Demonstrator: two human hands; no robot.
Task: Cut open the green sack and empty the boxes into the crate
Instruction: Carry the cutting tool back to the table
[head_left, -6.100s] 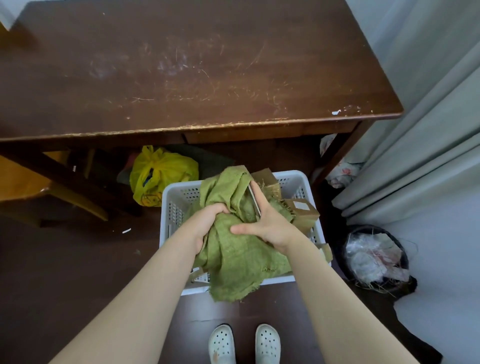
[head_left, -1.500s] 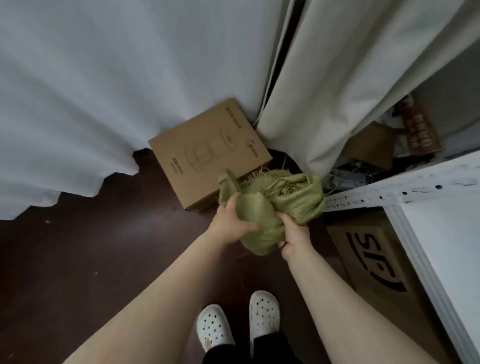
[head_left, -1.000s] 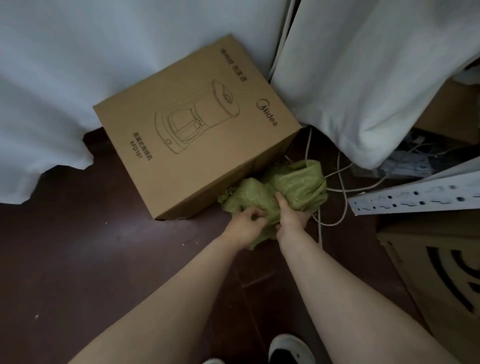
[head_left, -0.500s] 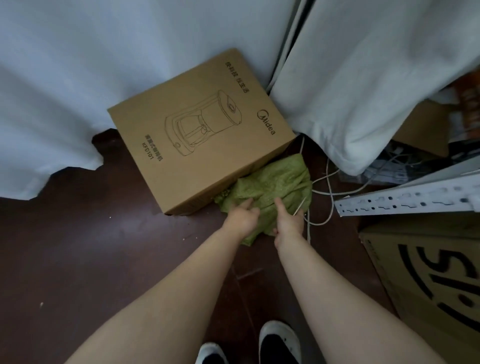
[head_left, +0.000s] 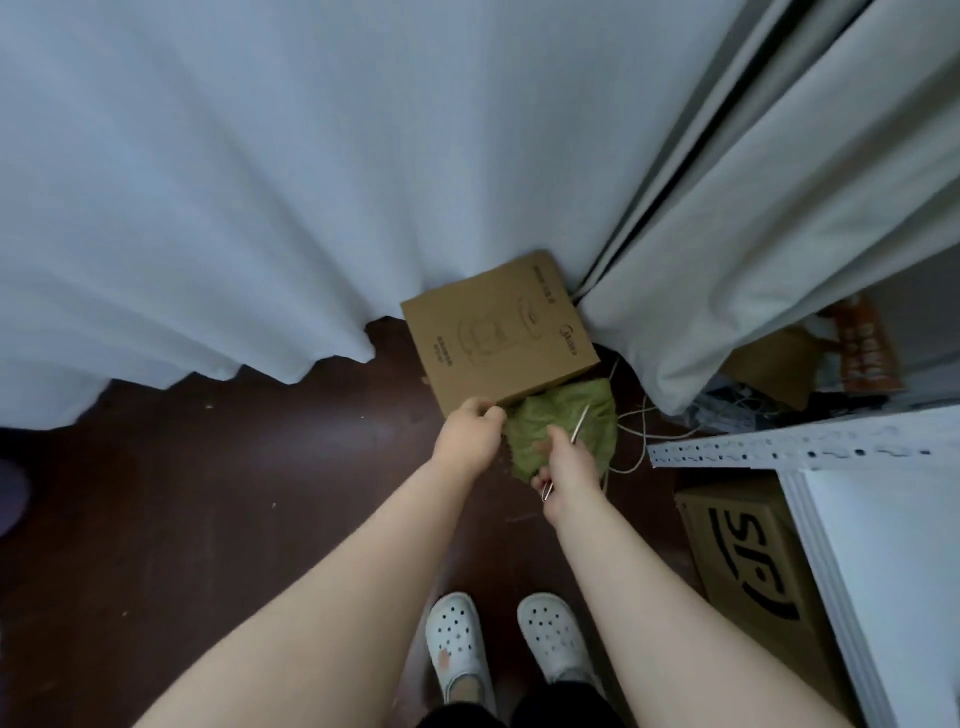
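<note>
The crumpled green sack (head_left: 563, 428) lies on the dark floor against the front corner of a brown cardboard appliance box (head_left: 496, 335). My right hand (head_left: 569, 465) is over the sack's near edge, closed on thin metal snips (head_left: 578, 426) whose blade points up and away across the sack. My left hand (head_left: 470, 436) hovers at the sack's left edge by the box corner, fingers curled, with nothing visible in it. The crate and the small boxes are out of view.
White curtains (head_left: 260, 208) hang to the floor behind the box. Loose cables (head_left: 636, 431) trail right of the sack. A perforated white shelf rail (head_left: 800, 449) and a printed carton (head_left: 753, 566) stand at the right. My white shoes (head_left: 457, 639) are below.
I have turned from the crate to this corner and put the sack on the floor by the box. Since half a second ago my view and hands have risen, and the sack stays down.
</note>
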